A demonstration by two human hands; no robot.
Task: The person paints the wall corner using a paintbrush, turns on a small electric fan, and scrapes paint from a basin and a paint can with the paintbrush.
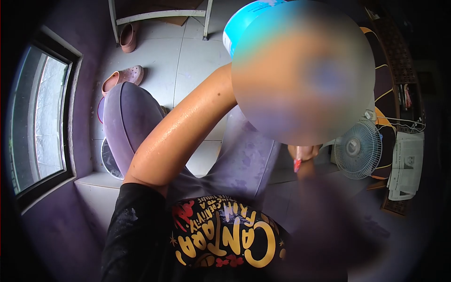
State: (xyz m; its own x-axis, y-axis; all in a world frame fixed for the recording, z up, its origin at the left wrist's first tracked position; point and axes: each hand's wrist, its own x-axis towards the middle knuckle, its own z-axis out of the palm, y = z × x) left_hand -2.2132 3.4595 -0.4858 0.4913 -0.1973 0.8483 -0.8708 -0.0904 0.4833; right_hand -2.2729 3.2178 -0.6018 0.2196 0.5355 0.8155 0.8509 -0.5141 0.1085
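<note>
My left arm [185,124] reaches up and across my lap, and a round blurred patch hides the hand at its end. Just under that patch a small part of my right hand [310,152] shows, with its fingers seemingly curled. A slim pale thing with a red tip [297,164] sticks out at these fingers; I cannot make out what it is. The right forearm is smeared and dark. A bright blue bucket or tub [249,23] stands beyond the left wrist, partly covered by the blur.
Pink clogs [129,77] lie on the tiled floor [188,56] near the legs of a white metal frame [162,17]. A window [44,117] is at the left. To the right are a fan [358,148], cables, and a white slab-like item [406,167].
</note>
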